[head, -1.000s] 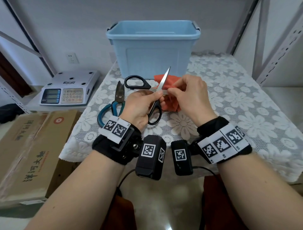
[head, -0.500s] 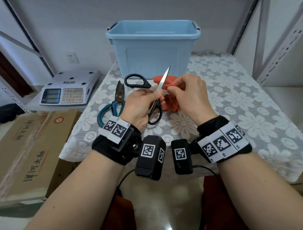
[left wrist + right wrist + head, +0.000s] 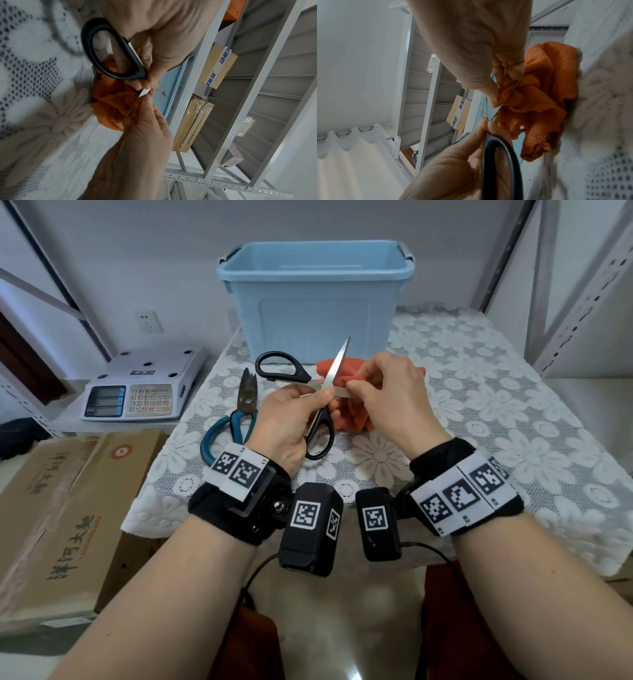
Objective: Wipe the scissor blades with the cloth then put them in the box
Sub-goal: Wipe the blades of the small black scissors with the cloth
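Right hand (image 3: 394, 398) grip apparently pinches cloth (image 3: 544, 97) around scissors (image 3: 318, 405) blade.

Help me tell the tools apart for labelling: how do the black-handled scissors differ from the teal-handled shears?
The black-handled scissors are held off the table by the left hand; the teal-handled shears lie untouched on the lace tablecloth. The scissors are spread wide open, one blade pinched in the orange cloth by the right hand; the shears are nearly closed. The scissors' blades are long and bright, the shears' short and dull. Both have looped handles.
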